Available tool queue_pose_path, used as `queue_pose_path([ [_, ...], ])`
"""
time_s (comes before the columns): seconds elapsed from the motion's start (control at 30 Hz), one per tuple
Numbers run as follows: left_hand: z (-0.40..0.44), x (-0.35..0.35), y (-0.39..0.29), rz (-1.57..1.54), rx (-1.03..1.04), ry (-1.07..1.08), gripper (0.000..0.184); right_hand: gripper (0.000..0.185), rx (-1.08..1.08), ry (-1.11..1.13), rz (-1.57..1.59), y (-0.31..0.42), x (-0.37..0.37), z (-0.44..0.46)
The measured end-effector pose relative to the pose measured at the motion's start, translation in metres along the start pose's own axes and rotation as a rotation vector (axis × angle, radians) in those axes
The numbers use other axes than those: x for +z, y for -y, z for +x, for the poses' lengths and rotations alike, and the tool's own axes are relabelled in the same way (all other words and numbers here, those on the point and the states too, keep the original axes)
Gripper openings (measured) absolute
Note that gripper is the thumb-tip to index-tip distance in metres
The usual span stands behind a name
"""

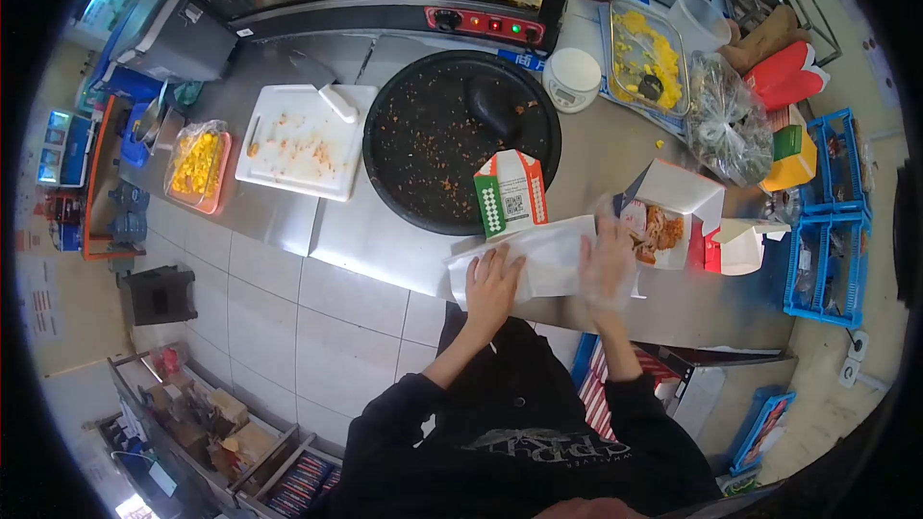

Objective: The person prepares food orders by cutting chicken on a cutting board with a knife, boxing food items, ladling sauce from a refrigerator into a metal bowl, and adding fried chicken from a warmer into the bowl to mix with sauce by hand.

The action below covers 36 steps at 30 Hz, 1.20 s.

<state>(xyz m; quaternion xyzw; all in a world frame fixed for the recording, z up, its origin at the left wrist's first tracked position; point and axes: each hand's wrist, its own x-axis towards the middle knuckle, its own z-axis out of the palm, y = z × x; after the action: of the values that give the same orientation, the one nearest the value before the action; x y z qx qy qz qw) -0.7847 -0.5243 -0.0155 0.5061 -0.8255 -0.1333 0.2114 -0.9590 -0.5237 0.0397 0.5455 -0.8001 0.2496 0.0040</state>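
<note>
My left hand [495,286] is bare and lies open, fingers spread on a sheet of white paper [553,255] at the counter's front edge. Over the paper's right end is my right hand [608,258] in a clear plastic glove. It is a little blurred, with its fingers stretched out and the thumb apart. Just right of that hand, an open takeaway box [683,197] holds pieces of browned, fried-looking food [658,235]. Behind the paper, a green, white and orange printed carton [511,194] rests against the rim of a large round black tray [413,149].
Left of the tray are a white cutting board [298,159] with a cleaver [332,96] and a container of yellow food [197,168]. A scale [572,77], a glass tray [663,77] and a plastic bag [729,120] stand back right. Blue baskets [825,269] edge the right side.
</note>
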Motion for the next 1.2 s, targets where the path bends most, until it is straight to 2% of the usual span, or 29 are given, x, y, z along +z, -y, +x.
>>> queue_pose_path([
  [0.03, 0.0, 0.004, 0.003, -0.004, 0.029, -0.011, 0.024, 0.021, -0.263, -0.103, -0.113, 0.009, -0.009, -0.004],
  [0.07, -0.001, 0.003, 0.003, -0.006, 0.024, -0.005, 0.024, 0.021, -0.261, -0.095, -0.114, 0.006, 0.003, -0.013],
  [0.13, 0.001, -0.002, 0.005, 0.012, 0.077, 0.075, 0.024, 0.028, -0.615, 0.38, 0.368, -0.01, 0.051, -0.039],
  [0.17, 0.001, -0.001, 0.006, 0.016, 0.089, 0.07, 0.024, 0.028, -0.613, 0.366, 0.367, -0.016, 0.07, -0.042],
  [0.23, -0.001, 0.004, 0.013, 0.009, 0.142, 0.174, 0.026, 0.034, -0.343, 0.548, 0.18, -0.021, 0.097, -0.038],
  [0.27, 0.001, 0.002, 0.015, 0.014, 0.14, 0.173, 0.026, 0.034, -0.346, 0.547, 0.185, -0.018, 0.094, -0.032],
  [0.33, -0.001, -0.002, 0.013, 0.037, 0.239, 0.304, 0.03, 0.035, -0.516, 0.607, -0.106, -0.008, 0.075, -0.031],
  [0.37, 0.002, -0.011, 0.008, 0.038, 0.236, 0.306, 0.03, 0.035, -0.517, 0.61, -0.103, -0.006, 0.077, -0.035],
  [0.43, 0.016, -0.031, -0.01, 0.236, 0.273, 0.641, 0.031, 0.033, -0.356, 0.636, -0.092, -0.004, 0.086, -0.034],
  [0.47, 0.01, -0.017, -0.008, 0.238, 0.273, 0.628, 0.031, 0.033, -0.364, 0.626, -0.096, -0.004, 0.095, -0.034],
  [0.5, -0.008, 0.01, -0.002, 0.421, 0.355, 0.545, 0.031, 0.03, -0.229, 0.442, 0.0, -0.005, 0.106, -0.04],
  [0.53, -0.026, 0.024, -0.001, 0.6, 0.434, 0.467, 0.031, 0.029, -0.161, 0.351, 0.047, -0.002, 0.103, -0.043],
  [0.57, -0.027, 0.019, -0.007, 0.636, 0.421, 0.437, 0.031, 0.028, -0.097, 0.257, 0.1, 0.001, 0.101, -0.046],
  [0.6, -0.028, 0.016, -0.008, 0.641, 0.42, 0.429, 0.031, 0.032, -0.146, 0.323, 0.051, 0.009, 0.082, -0.041],
  [0.67, -0.03, 0.014, -0.008, 0.442, 0.362, 0.297, 0.032, 0.041, -0.199, 0.378, -0.001, 0.022, 0.059, -0.027],
  [0.73, -0.039, 0.03, -0.006, 0.446, 0.386, 0.309, 0.032, 0.028, -0.162, 0.9, -0.146, 0.03, 0.052, -0.017],
  [0.77, -0.052, 0.035, -0.008, 0.442, 0.408, 0.34, 0.033, 0.028, -0.155, 0.921, -0.146, 0.024, 0.066, -0.027],
  [0.83, -0.046, 0.017, -0.019, 0.485, 0.378, 0.397, 0.034, 0.026, -0.043, 0.689, -0.216, 0.004, 0.104, -0.044],
  [0.87, -0.043, 0.012, -0.024, 0.533, 0.355, 0.435, 0.036, 0.026, -0.045, 0.695, -0.225, 0.0, 0.091, -0.048],
  [0.93, -0.049, 0.029, -0.025, 0.497, 0.286, 0.339, 0.035, 0.025, -0.232, 0.412, 0.495, -0.004, 0.049, -0.045],
  [1.07, -0.044, 0.036, -0.018, 0.4, 0.305, 0.378, 0.044, 0.024, -0.374, 0.383, 0.244, -0.032, 0.077, -0.074],
  [1.13, -0.029, 0.013, -0.021, 0.409, 0.34, 0.539, 0.051, 0.023, -0.294, 0.67, -0.141, -0.016, 0.072, -0.061],
  [1.17, -0.04, 0.019, -0.011, 0.265, 0.364, 0.235, 0.048, 0.023, -0.304, 0.673, -0.141, -0.028, 0.071, -0.067],
  [1.2, -0.035, -0.002, -0.004, 0.279, 0.354, 0.209, 0.048, 0.022, -0.492, 0.509, -0.041, -0.055, 0.075, -0.063],
])
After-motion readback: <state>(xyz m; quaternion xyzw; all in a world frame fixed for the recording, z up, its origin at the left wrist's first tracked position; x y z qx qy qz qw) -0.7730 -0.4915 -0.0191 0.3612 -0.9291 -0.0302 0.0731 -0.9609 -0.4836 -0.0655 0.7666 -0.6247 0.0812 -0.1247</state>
